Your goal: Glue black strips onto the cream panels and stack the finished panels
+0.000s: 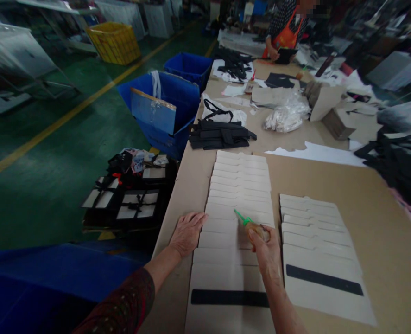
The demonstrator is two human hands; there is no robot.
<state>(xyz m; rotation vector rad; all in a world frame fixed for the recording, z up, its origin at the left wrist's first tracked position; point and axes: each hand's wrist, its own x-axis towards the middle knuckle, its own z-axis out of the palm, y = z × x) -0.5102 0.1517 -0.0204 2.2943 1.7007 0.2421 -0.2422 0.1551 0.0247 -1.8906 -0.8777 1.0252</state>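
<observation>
My right hand (266, 248) is wrapped round a glue bottle (256, 229) with a green nozzle (240, 216). The nozzle points up and left, over a row of overlapping beige boards (222, 227). My left hand (188, 231) lies flat with fingers stretched, its fingertips at the left edge of that row. On the nearest board is a black strip (229, 298), partly covered by my right forearm. To the right lies a second overlapping row of beige boards (316, 246), also with a black strip (323, 279) on its nearest board.
Black strips (222, 134) are piled beyond the boards, near clear plastic bags (287, 116). Blue bins (187, 99) stand left of the table (182, 185). Tied bundles (137, 204) sit lower left. A person in an orange apron (288, 32) works at the far end.
</observation>
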